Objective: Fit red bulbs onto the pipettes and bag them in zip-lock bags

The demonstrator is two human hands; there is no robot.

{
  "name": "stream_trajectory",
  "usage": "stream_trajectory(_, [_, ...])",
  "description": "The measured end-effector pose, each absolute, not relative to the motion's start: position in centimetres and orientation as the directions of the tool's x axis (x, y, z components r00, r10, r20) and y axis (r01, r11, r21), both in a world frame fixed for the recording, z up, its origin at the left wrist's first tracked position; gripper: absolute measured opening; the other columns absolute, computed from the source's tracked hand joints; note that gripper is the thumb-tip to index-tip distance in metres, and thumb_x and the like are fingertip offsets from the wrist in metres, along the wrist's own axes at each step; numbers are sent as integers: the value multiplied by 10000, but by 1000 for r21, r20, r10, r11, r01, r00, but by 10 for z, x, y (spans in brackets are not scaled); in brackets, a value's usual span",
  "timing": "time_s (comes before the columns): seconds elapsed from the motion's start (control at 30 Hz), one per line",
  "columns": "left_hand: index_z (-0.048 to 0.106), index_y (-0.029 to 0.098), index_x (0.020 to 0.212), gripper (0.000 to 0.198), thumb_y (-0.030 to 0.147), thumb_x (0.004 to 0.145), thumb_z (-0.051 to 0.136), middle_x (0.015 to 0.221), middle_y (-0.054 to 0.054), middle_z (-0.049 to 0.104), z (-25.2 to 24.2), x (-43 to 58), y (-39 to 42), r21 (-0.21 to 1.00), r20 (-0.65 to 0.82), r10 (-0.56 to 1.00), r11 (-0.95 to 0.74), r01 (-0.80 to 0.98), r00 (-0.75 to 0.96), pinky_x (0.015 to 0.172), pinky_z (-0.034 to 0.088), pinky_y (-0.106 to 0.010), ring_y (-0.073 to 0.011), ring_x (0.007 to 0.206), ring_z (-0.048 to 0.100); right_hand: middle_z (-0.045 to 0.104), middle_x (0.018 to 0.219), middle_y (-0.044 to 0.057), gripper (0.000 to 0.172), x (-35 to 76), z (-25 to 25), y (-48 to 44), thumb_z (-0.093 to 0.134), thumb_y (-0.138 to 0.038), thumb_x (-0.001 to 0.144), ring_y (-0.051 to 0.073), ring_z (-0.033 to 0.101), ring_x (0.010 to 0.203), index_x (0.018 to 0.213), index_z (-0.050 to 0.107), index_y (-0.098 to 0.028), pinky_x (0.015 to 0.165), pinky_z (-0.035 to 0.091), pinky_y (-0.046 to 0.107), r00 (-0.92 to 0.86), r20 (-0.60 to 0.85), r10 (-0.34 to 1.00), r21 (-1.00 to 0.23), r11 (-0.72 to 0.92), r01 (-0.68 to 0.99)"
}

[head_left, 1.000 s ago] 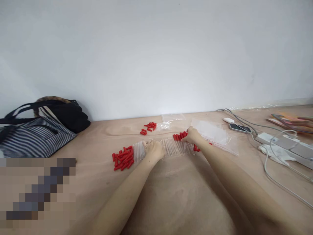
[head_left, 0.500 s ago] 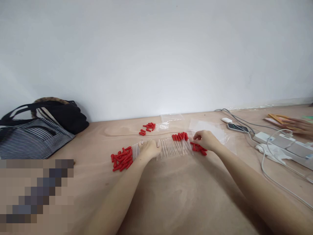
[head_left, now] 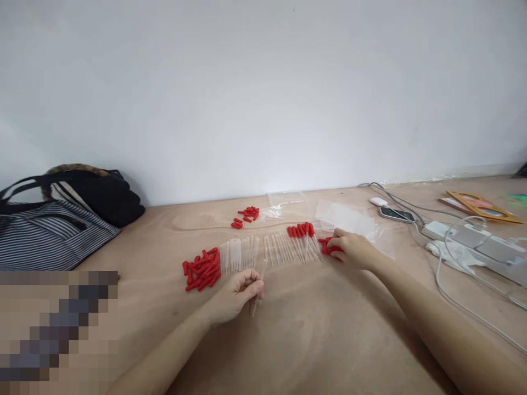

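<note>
My left hand (head_left: 242, 296) is closed in a pinch on a clear glass dropper tube (head_left: 254, 305), lifted in front of the row. My right hand (head_left: 349, 248) has its fingers curled down onto a small pile of red rubber bulbs (head_left: 325, 244), gripping one that is mostly hidden. Between my hands, bare glass dropper tubes (head_left: 278, 248) lie side by side, with a second bunch of tubes (head_left: 236, 255) to the left. Several droppers at the right end of the row carry red bulbs (head_left: 300, 230). A larger heap of red bulbs (head_left: 202, 269) lies at the left.
Behind the row lie a few more red bulbs (head_left: 248, 213), a clear plastic bag (head_left: 288, 198) and white sheets (head_left: 346, 218). At right are a phone-like device (head_left: 396, 214), a power strip (head_left: 489, 247), cables and an orange frame (head_left: 483, 207). A striped bag (head_left: 57, 233) stands left.
My left hand has drawn back from the row with a glass tube. My right hand has lowered onto the red bulbs. Another person's hand at the far right has left the view.
</note>
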State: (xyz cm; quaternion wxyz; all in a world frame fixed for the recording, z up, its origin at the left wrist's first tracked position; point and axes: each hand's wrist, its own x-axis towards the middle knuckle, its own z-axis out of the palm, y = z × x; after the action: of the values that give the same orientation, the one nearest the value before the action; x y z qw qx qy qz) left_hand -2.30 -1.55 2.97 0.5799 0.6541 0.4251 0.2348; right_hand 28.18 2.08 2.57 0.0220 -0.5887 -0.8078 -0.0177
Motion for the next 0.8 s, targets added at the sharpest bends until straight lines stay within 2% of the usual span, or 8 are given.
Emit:
stream_trajectory(0.17, [505, 167, 749, 279, 431, 682, 564, 627, 18, 532, 26, -22, -16, 971, -139, 909, 47, 235, 392, 514, 360, -210, -110, 585, 503, 545, 858, 47, 181, 286, 31, 20, 461, -161, 730, 146, 529, 660, 726, 635, -214, 505, 306, 230, -297, 80, 952, 28, 295, 955])
stream_trajectory(0.23, [525, 165, 746, 261, 414, 676, 565, 607, 25, 516, 26, -22, -15, 964, -73, 941, -19, 267, 330, 525, 370, -212, -106, 571, 489, 554, 861, 56, 142, 285, 37, 17, 485, -159, 713, 178, 530, 731, 708, 620, -203, 519, 331, 239, -267, 165, 949, -42, 278, 960])
stream_trajectory(0.3, [539, 165, 746, 235, 392, 688, 549, 602, 28, 508, 26, -22, -15, 946, 9, 957, -102, 307, 289, 552, 390, -221, -106, 568, 479, 568, 835, 56, 93, 276, 41, 11, 507, -194, 721, 194, 522, 803, 728, 599, -194, 574, 376, 254, -265, 265, 927, -239, 330, 913])
stream_trajectory(0.33, [545, 164, 748, 221, 379, 698, 539, 608, 25, 512, 25, -22, -15, 933, 47, 960, -141, 330, 277, 562, 398, -225, -109, 573, 480, 577, 806, 47, 79, 267, 41, 9, 517, -221, 729, 181, 526, 793, 741, 588, -189, 613, 396, 262, -280, 294, 914, -385, 381, 841])
stream_trajectory(0.43, [563, 168, 771, 188, 342, 737, 501, 656, 7, 550, 23, -23, -15, 871, 143, 951, -253, 420, 275, 594, 416, -235, -127, 622, 504, 595, 750, 26, 157, 228, 30, 2, 557, -314, 726, 139, 554, 698, 789, 573, -170, 628, 434, 261, -325, 232, 917, -815, 366, 449])
stream_trajectory(0.5, [575, 177, 791, 176, 322, 760, 479, 713, -5, 587, 23, -24, -16, 815, 200, 936, -323, 481, 290, 645, 425, -247, -140, 678, 528, 600, 727, 18, 251, 202, 18, -1, 594, -351, 697, 130, 558, 655, 863, 574, -164, 608, 445, 263, -331, 168, 929, -942, 250, 222])
stream_trajectory(0.63, [589, 188, 815, 169, 285, 793, 453, 798, -14, 627, 23, -26, -17, 720, 278, 900, -426, 548, 335, 697, 429, -255, -152, 754, 559, 618, 702, 10, 253, 173, 3, -1, 657, -368, 632, 117, 556, 629, 768, 604, -162, 615, 443, 262, -296, 139, 945, -990, 140, -20])
stream_trajectory(0.8, [603, 204, 810, 162, 267, 805, 454, 766, -8, 637, 18, -27, -17, 631, 336, 867, -498, 595, 369, 684, 429, -252, -145, 717, 574, 619, 685, -2, 252, 173, -1, -4, 686, -361, 599, 115, 553, 628, 753, 622, -172, 619, 439, 259, -288, 153, 945, -987, 131, -95])
